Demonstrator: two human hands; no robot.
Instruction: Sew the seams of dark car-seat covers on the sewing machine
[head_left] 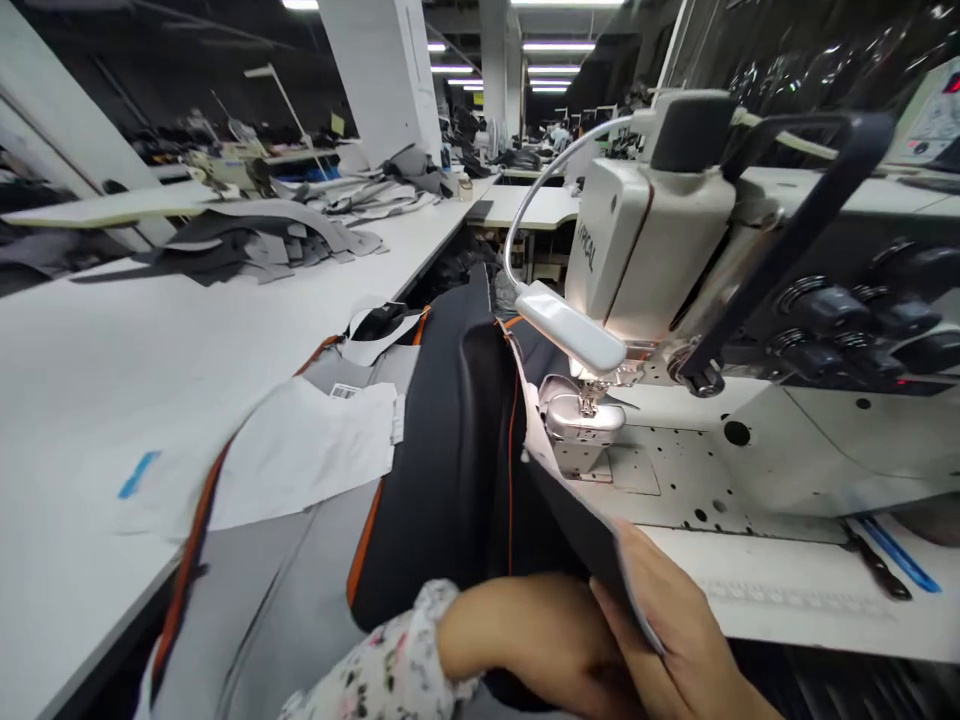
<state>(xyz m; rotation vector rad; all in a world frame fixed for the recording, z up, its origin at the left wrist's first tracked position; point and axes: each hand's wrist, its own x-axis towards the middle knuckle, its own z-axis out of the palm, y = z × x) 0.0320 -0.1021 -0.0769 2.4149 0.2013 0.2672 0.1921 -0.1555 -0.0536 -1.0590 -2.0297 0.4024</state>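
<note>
A large black and grey sewn cover [450, 430] with orange piping drapes down from beside the sewing machine [645, 250]. My right hand [675, 620] is closed on the cover's raised edge, thumb on one side and fingers on the other. Crossing in front of the cover, my left hand [555, 640] reaches out of a floral sleeve toward the right hand; its fingers are hidden behind the cover's edge and the right hand. The machine's lit needle area [589, 405] stands just right of the cover, over a raised metal arm.
White paper [315, 450] lies on the cover's grey part. Grey and black cut pieces [262, 240] are piled on the long white table [90, 370] at the left. A dark-handled tool [881, 570] and a blue tool [904, 558] lie at the right, beyond a clear ruler [795, 597].
</note>
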